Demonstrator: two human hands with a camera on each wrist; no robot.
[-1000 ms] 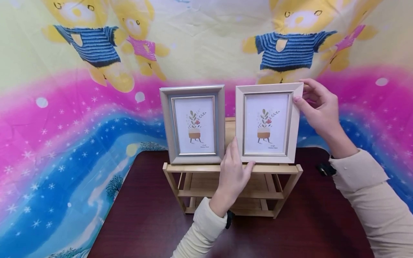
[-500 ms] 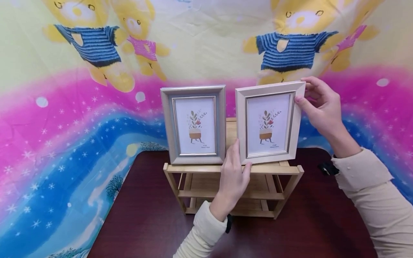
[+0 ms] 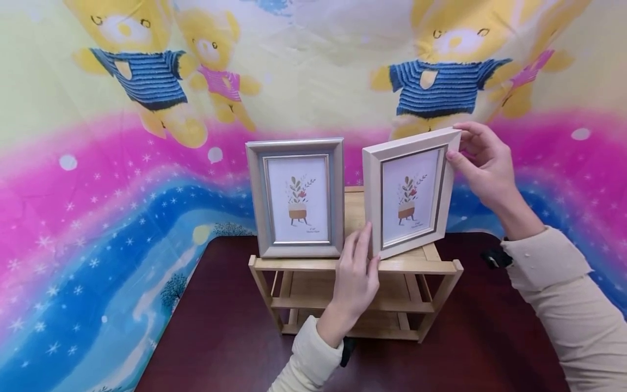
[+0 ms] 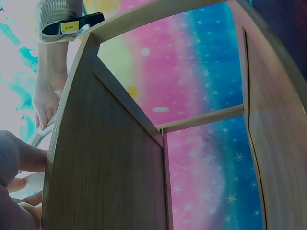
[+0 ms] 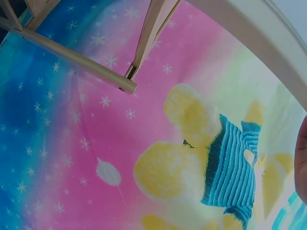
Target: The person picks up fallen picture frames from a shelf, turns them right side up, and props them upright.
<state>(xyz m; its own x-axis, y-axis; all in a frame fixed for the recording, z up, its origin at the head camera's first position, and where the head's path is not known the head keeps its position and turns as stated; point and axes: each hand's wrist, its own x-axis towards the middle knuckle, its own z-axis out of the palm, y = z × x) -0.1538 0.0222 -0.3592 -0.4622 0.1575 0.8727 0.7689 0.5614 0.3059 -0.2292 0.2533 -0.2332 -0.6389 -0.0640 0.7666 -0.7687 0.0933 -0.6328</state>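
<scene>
An off-white picture frame (image 3: pixel 411 193) stands angled on the top of a wooden rack (image 3: pixel 350 265), with its left side nearer. My right hand (image 3: pixel 485 163) grips its upper right corner, thumb on the front and fingers behind. At the lower left corner my left hand (image 3: pixel 356 272) holds the frame between fingers and thumb. A grey-silver picture frame (image 3: pixel 296 250) stands upright to the left, untouched. In the right wrist view the off-white frame's edge (image 5: pixel 264 43) crosses the top right. The left wrist view shows part of my left hand (image 4: pixel 19 163) beside a rack panel (image 4: pixel 110 158).
The rack's lower shelves (image 3: pixel 343 294) are below the frames. It stands on a dark red-brown table (image 3: pixel 220 326). Close behind hangs a cloth backdrop (image 3: pixel 313 81) printed with bears and snowflakes. A black strap (image 3: pixel 497 257) sits at the right cuff.
The off-white frame has turned from facing front to angled, its left side swinging nearer. Both hands moved with it. The grey-silver frame stays put; the head view has shifted slightly.
</scene>
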